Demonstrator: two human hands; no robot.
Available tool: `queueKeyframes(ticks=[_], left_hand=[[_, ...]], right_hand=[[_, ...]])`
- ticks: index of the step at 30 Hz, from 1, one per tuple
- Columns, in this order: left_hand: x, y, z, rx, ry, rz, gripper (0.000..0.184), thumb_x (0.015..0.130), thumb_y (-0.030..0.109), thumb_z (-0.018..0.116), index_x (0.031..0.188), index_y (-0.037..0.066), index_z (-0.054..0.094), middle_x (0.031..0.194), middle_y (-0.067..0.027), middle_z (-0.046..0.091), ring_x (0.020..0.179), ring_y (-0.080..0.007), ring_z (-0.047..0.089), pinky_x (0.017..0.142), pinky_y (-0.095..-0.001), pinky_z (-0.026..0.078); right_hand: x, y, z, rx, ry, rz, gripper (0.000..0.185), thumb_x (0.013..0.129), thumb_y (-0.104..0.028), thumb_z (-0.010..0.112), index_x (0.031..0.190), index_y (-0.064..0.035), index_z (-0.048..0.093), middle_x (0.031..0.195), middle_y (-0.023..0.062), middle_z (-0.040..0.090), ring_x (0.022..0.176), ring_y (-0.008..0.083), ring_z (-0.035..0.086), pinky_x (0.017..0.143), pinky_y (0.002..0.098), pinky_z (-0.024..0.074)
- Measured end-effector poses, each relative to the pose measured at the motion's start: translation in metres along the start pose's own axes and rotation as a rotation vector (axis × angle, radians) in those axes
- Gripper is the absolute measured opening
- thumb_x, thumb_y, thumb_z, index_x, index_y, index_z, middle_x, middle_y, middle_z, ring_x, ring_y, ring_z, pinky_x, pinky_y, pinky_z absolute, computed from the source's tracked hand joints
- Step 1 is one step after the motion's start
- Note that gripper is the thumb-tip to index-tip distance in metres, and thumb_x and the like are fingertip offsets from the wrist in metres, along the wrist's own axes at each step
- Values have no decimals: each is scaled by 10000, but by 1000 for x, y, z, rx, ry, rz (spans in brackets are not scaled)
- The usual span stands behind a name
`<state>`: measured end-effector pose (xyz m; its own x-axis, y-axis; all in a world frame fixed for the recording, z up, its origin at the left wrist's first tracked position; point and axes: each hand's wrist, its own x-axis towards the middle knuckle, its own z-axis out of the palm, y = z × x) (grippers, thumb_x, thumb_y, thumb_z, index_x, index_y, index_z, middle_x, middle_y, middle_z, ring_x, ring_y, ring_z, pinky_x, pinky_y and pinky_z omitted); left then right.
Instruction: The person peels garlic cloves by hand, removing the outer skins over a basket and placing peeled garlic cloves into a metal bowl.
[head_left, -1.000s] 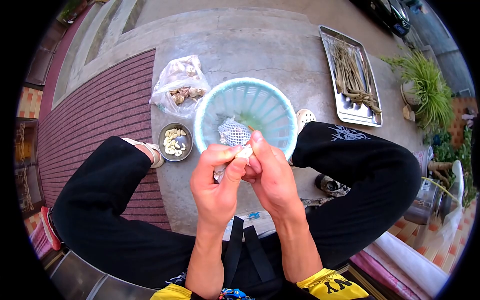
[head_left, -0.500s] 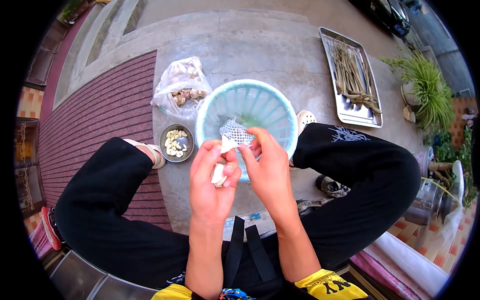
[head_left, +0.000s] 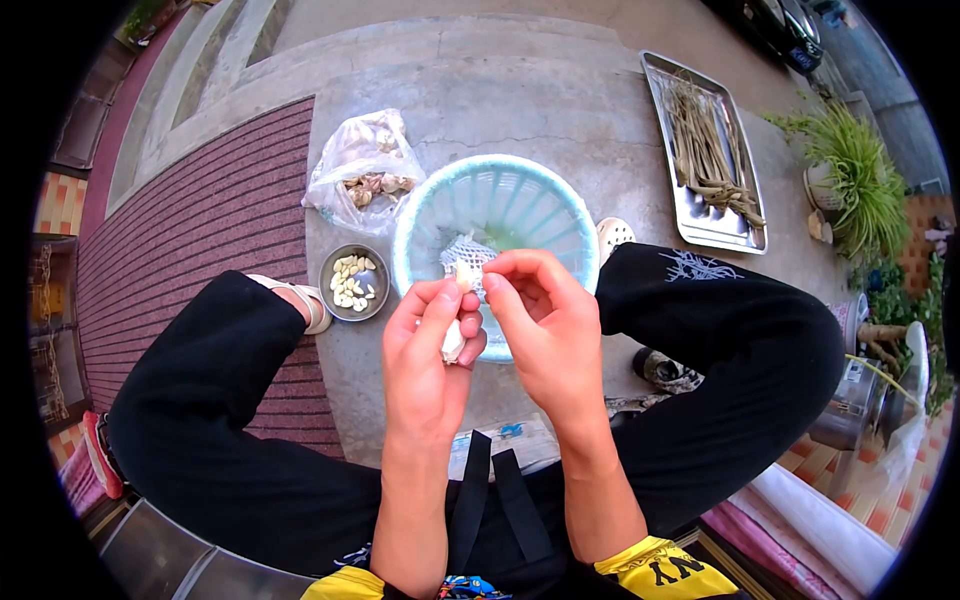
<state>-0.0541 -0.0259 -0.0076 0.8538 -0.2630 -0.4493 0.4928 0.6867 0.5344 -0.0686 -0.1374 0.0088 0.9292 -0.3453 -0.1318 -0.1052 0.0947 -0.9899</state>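
Over the basket's near side, my left hand (head_left: 425, 355) grips a garlic clove (head_left: 465, 276) between thumb and forefinger. Its lower fingers also curl around a white piece of garlic (head_left: 453, 342). Just right of the clove, my right hand (head_left: 552, 330) has thumb and forefinger pinched together; whatever lies between them is too small to make out. Below both hands stands a light blue plastic basket (head_left: 425, 195) with a white mesh net (head_left: 462, 250) inside. A metal bowl (head_left: 328, 290) of peeled garlic cloves (head_left: 350, 275) sits to the left.
A clear plastic bag (head_left: 335, 185) of garlic bulbs lies behind the bowl. At the right, a metal tray (head_left: 705, 228) carries dried stalks (head_left: 705, 140), with a potted plant (head_left: 850, 160) beyond. A striped maroon mat (head_left: 210, 250) covers the left floor. My bent knees flank the basket.
The clove between my left fingertips now shows more of its pale yellowish surface, where white skin showed before. Both hands have shifted slightly; my right hand has moved a little right.
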Motion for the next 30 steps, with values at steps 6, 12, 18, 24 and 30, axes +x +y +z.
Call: queueKeyframes(ticks=[6, 12, 18, 24, 30], left_hand=[[3, 2, -6, -285, -64, -139, 97, 936, 96, 546, 988, 13, 551, 880, -69, 600, 711, -83, 514, 510, -208, 389], [1, 1, 2, -94, -24, -71, 89, 934, 83, 541, 991, 15, 550, 871, -66, 588, 723, -84, 510, 510, -208, 380], [-1, 3, 6, 72, -56, 11, 138, 951, 156, 514, 973, 25, 551, 853, -57, 584, 701, -79, 514, 511, -206, 371], [1, 3, -3, -47, -65, -37, 150, 952, 159, 473, 967, 30, 548, 820, -101, 605, 664, -105, 526, 503, -223, 386], [-1, 5, 4, 79, 2, 11, 148, 956, 159, 472, 987, 32, 540, 899, -158, 654, 621, -111, 542, 489, -226, 397]], right_hand=[[-1, 1, -1, -45, 60, 28, 126, 897, 4, 585, 1021, 30, 584, 899, 33, 615, 815, 75, 582, 751, 218, 476], [2, -2, 3, 24, 57, 8, 185, 844, -31, 639, 1014, 33, 607, 943, 95, 597, 703, 126, 596, 645, 271, 508], [4, 2, -3, -182, -40, -300, 115, 831, -12, 649, 938, 27, 627, 877, 97, 592, 696, 138, 605, 606, 254, 504], [-2, -8, 2, 3, -63, -84, 142, 821, 54, 631, 961, 29, 628, 898, 84, 628, 770, 112, 610, 707, 233, 484], [5, 8, -4, -536, 140, -339, 193, 808, 12, 605, 999, 2, 635, 968, 161, 619, 850, 309, 622, 729, 366, 502]])
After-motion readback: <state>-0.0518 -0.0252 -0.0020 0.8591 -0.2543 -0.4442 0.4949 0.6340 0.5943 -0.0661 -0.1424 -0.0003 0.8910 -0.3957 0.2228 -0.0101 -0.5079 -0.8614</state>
